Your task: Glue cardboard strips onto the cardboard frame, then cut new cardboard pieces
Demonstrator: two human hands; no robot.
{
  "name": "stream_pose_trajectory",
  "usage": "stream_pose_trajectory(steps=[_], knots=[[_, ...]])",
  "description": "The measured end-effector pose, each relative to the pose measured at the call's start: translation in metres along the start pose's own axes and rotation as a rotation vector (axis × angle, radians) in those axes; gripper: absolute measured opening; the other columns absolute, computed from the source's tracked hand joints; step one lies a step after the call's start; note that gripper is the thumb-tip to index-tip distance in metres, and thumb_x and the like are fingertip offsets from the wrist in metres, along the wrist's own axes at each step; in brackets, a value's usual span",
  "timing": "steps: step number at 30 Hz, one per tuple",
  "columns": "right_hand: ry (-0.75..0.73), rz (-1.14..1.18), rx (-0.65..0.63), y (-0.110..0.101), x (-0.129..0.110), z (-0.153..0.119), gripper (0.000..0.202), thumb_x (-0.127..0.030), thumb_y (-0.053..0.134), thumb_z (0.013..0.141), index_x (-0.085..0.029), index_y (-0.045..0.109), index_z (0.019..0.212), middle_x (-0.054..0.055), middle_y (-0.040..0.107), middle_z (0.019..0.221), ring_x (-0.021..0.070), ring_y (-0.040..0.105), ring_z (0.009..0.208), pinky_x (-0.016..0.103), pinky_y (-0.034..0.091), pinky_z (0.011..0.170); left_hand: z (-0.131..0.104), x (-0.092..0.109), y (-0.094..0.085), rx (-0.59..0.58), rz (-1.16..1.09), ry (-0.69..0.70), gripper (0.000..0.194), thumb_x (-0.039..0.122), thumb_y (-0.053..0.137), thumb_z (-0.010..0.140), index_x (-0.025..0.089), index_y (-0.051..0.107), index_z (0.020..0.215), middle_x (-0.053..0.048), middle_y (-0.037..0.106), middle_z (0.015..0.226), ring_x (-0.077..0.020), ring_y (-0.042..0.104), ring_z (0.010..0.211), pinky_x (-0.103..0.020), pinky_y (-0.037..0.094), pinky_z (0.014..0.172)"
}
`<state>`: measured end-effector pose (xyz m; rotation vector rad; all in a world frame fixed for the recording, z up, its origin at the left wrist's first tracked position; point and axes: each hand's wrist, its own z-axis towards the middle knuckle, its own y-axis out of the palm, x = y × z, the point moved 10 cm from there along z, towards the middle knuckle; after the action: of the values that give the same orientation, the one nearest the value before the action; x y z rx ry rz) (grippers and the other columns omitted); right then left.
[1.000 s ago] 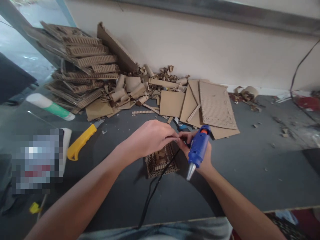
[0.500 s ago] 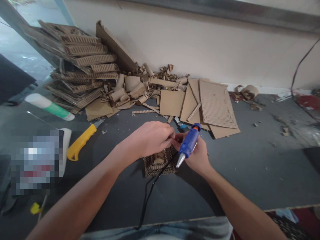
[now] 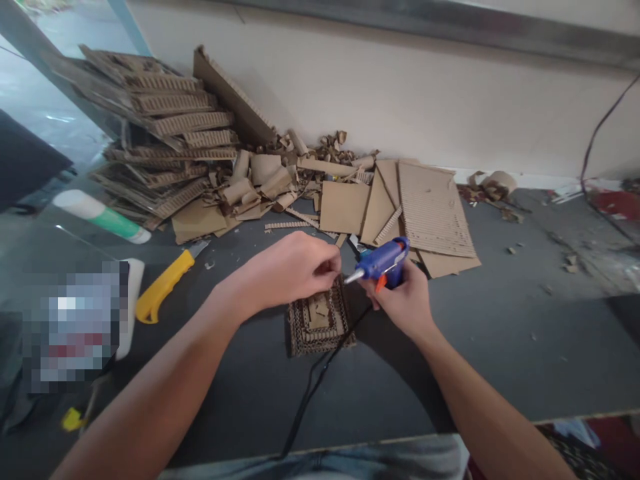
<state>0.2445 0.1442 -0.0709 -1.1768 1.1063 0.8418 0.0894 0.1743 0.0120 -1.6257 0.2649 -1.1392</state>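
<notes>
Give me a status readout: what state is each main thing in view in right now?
Left hand: curled in a pinch; contents unclear
Right hand: closed around the glue gun
Glue gun: held, nozzle toward the left hand
Black cable: slack
Layered cardboard piece: lying flat, partly hidden
Yellow knife: lying down, blade exposed
White-and-green tube: on its side

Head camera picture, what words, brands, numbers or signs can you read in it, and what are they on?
None can be read.
Blue glue gun: pale mark on its side, too small to read.
Pixelated object at left: any writing is hidden.
White and green tube: no lettering I can make out.
</notes>
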Motion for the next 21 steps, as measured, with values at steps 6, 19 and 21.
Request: stream_pose_trajectory(steps=[6,19,21], knots=[[0.003,-0.220,0.080,-0.026,-0.002,0.014,0.045,-0.052,0.084,0.062,-0.021,0.057,0.081,-0.003,0.056,0.062,0.0132,0.050,0.053,0.026,0.042,0.048,-0.013,-0.034,-0.032,0.187,-0.394,-0.181,0.010,0.028,0.069,0.084,0.019,0.073,0.085,0.000,0.076,0.076,-0.0133,0.071,0.070,-0.020,0.054,0.064],[-0.044,-0.394,0.160,-0.025,-0.005,0.008,0.035,-0.050,0.068,0.075,-0.023,0.047,0.069,-0.009,0.040,0.050,0.0086,0.035,0.046,0.023,0.030,0.045,-0.006,-0.046,-0.007,0.085,-0.733,-0.307,0.015,0.028,0.070,0.086,0.014,0.064,0.087,-0.007,0.076,0.084,-0.0176,0.075,0.077,-0.025,0.063,0.066],[-0.048,-0.407,0.164,-0.025,-0.006,0.009,0.034,-0.050,0.067,0.075,-0.023,0.047,0.068,-0.009,0.039,0.049,0.0084,0.033,0.045,0.023,0.029,0.044,-0.005,-0.048,-0.004,0.081,-0.736,-0.341,0.016,0.029,0.070,0.086,0.014,0.065,0.087,-0.007,0.076,0.081,-0.0165,0.074,0.074,-0.024,0.062,0.064]])
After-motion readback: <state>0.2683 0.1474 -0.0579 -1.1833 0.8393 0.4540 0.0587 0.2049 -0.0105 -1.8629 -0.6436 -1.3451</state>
